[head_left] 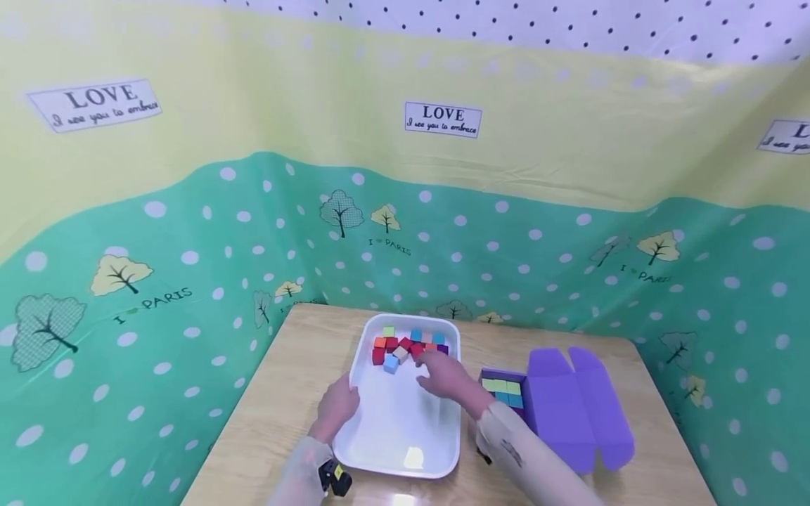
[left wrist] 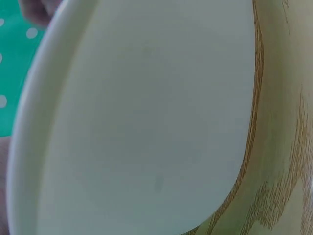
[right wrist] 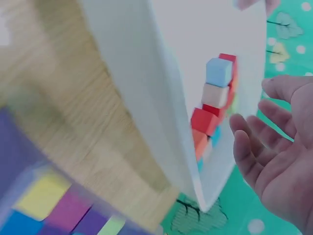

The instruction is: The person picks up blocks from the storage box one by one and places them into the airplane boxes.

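A white tray [head_left: 405,429] lies on the table with several small coloured cubes [head_left: 391,363] gathered at its far end. At its left side my left hand [head_left: 338,404] holds the rim; in the left wrist view the tray's outer wall [left wrist: 151,112] fills most of the picture, with bits of the hand behind the rim. Over the right part of the tray hovers my right hand [head_left: 443,372], near the cubes. Its fingers are loosely bent with nothing between them, as the right wrist view shows. A light blue cube [right wrist: 218,71] and red cube [right wrist: 204,121] are there too.
Right of the tray stands an open purple box [head_left: 503,373] holding rows of coloured cubes [head_left: 502,386], its lid [head_left: 563,407] folded out to the right. The wooden table [head_left: 266,393] is enclosed by a patterned curtain [head_left: 405,232] behind and at both sides.
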Demonstrator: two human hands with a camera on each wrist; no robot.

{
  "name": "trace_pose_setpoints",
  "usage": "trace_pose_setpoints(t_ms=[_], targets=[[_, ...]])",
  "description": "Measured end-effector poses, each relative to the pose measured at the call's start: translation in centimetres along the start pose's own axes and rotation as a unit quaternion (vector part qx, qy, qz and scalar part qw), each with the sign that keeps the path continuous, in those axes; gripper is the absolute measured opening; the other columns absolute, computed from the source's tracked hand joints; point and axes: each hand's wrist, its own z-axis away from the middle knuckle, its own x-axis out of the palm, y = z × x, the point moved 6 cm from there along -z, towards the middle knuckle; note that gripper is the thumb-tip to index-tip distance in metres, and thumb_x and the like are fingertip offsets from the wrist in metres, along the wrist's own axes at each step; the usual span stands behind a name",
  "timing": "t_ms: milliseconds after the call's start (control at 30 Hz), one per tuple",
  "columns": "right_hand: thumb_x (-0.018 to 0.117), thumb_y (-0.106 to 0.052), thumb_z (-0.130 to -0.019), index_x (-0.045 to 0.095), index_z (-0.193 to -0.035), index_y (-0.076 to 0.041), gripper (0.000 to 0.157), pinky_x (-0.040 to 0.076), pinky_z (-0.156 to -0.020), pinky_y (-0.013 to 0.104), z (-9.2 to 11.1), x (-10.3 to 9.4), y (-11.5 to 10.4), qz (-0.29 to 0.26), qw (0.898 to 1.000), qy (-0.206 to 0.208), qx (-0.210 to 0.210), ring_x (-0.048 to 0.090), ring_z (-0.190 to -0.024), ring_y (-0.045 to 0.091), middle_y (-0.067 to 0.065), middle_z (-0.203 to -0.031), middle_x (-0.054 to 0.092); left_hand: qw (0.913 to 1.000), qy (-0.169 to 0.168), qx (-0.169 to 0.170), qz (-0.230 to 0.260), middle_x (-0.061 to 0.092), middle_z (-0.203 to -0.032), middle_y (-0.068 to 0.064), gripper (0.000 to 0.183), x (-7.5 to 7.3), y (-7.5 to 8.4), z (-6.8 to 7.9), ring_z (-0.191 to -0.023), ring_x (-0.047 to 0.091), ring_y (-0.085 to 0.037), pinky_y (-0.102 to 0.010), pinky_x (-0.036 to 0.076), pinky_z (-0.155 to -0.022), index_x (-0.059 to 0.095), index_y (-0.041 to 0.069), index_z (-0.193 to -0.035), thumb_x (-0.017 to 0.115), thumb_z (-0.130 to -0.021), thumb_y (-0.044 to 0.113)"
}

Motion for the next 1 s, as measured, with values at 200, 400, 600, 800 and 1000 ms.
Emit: trace_pose_setpoints(t_ms=[200, 400, 600, 800, 1000], targets=[[0.064, -0.013, -0.078, 0.062, -0.097, -0.016, 0.019, 0.047, -0.068, 0.031, -4.6, 2.2, 1.7, 0.047, 0.998, -0.020, 0.024, 0.053, -0.076, 0.012, -0.005, -0.084, 0.058, 0.9999, -0.005, 0.006, 0.009, 0.061, -0.099, -0.015, 0.035, 0.7, 0.4, 0.0, -0.073, 0.060, -0.029, -0.041, 0.047, -0.052, 0.052, 0.006, -0.118, 0.051, -0.084, 0.015], [0.056, -0.020, -0.085, 0.060, -0.100, -0.019, 0.015, 0.047, -0.071, 0.034, -7.1, 4.8, 3.5, 0.086, 0.995, -0.031, 0.049, 0.055, -0.080, 0.016, -0.004, -0.089, 0.059, 0.9999, 0.000, -0.001, 0.013, 0.062, -0.094, -0.016, 0.034, 1.3, 0.8, 0.5, -0.069, 0.059, -0.028, -0.039, 0.047, -0.049, 0.053, 0.006, -0.116, 0.052, -0.084, 0.015], [0.053, -0.022, -0.087, 0.057, -0.100, -0.019, 0.014, 0.047, -0.065, 0.032, -8.1, 5.8, 3.5, 0.085, 0.994, -0.025, 0.063, 0.053, -0.077, 0.019, 0.001, -0.094, 0.054, 0.9997, 0.002, -0.016, 0.018, 0.062, -0.092, -0.014, 0.034, 1.1, 0.5, 0.5, -0.067, 0.059, -0.026, -0.038, 0.046, -0.048, 0.053, 0.008, -0.116, 0.052, -0.084, 0.016], [0.041, -0.028, -0.093, 0.053, -0.114, -0.014, 0.028, 0.047, -0.072, 0.041, -7.3, 5.8, 3.8, -0.015, 0.992, -0.043, 0.117, 0.056, -0.084, 0.023, 0.004, -0.096, 0.057, 0.9997, 0.004, -0.023, 0.009, 0.063, -0.095, -0.014, 0.035, 0.6, 0.1, 0.4, -0.069, 0.060, -0.027, -0.039, 0.047, -0.049, 0.053, 0.011, -0.119, 0.052, -0.084, 0.017], [0.055, -0.017, -0.086, 0.058, -0.101, -0.011, 0.016, 0.048, -0.066, 0.031, -7.1, 3.9, 2.4, 0.016, 0.999, -0.021, 0.046, 0.053, -0.071, 0.014, -0.002, -0.078, 0.056, 0.9997, 0.019, -0.016, 0.003, 0.062, -0.094, -0.016, 0.036, -0.2, 0.1, 0.1, -0.069, 0.059, -0.030, -0.042, 0.047, -0.050, 0.053, 0.008, -0.118, 0.053, -0.083, 0.016]])
